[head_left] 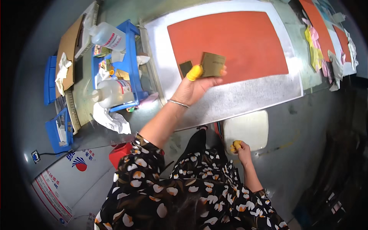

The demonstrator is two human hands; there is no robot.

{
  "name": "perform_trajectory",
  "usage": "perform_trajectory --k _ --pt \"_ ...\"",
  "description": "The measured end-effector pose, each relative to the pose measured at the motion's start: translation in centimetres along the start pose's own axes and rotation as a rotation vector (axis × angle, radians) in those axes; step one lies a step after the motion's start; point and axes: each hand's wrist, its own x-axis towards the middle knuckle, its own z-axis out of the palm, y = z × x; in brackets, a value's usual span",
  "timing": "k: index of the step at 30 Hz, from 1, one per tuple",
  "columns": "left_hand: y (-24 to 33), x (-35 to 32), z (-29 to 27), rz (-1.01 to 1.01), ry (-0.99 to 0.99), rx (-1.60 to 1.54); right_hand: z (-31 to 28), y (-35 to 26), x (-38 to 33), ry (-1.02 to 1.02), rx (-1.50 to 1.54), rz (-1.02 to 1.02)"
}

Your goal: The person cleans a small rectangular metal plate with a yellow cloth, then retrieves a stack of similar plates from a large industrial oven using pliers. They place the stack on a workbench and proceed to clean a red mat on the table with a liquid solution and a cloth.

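My left fingers are pinching a flat brown square, thumb on its left edge with a yellow cover on the tip. So that's where the square is: up in my grip, over the lower part of an orange sheet, and between the two of them they block my view of a bit of it. Just left of that thumb there's a small dark piece, partly hidden by my hand. A white sheet sticks out around the orange on all sides.

My right fingers, yellow-tipped too, are curled by the near edge of a white stool, way below the left ones; can't tell if they're actually gripping it.

Clutter's mostly left of my left fingers: a blue rack with two bottles, one further off, one closer to me, plus a crumpled white cloth below. Beyond that, some cardboard. Well off to the right of both hands, yellow and pink rags hang around.
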Motion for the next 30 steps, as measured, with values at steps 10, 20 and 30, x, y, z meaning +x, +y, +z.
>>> perform_trajectory --k 10,20,30 --pt "0.3 -0.6 2.1 0.041 -0.081 -0.567 -0.4 -0.7 0.0 0.001 0.013 -0.049" --pt "0.4 -0.8 1.2 -0.084 -0.154 -0.614 0.3 0.1 -0.8 -0.007 0.062 -0.052" --pt "2.7 -0.5 0.5 -0.427 -0.148 -0.005 0.7 -5.4 -2.5 0.161 -0.205 -0.531"
